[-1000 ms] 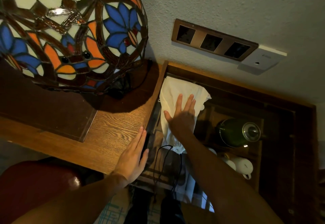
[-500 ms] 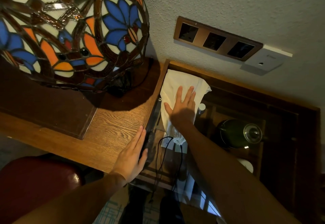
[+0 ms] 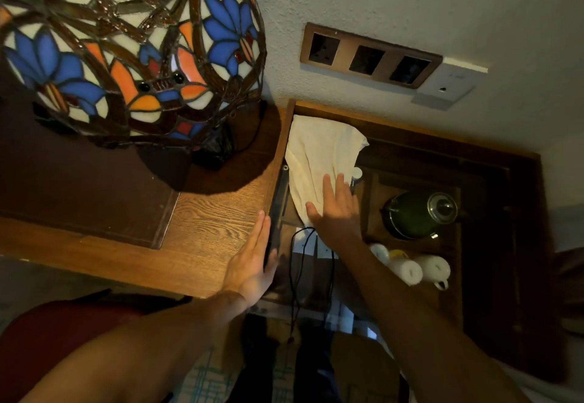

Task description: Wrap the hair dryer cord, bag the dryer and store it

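A white cloth bag lies on a glass-topped surface beside the wooden desk, up against the wall. The dryer itself is hidden inside the bag. My right hand rests flat on the bag's near end, fingers spread. The bag's black drawstring cord loops down from under that hand over the glass. With fingers straight, my left hand lies flat against the desk's right edge, next to a dark strip along that edge.
A large stained-glass lamp stands on the wooden desk at the left. Below the glass sit a dark green kettle and white cups. A bronze socket panel is on the wall. A red chair is at the lower left.
My right hand has slid back along the bag toward its near end. The left hand has stayed at the desk edge. The view has shifted slightly.
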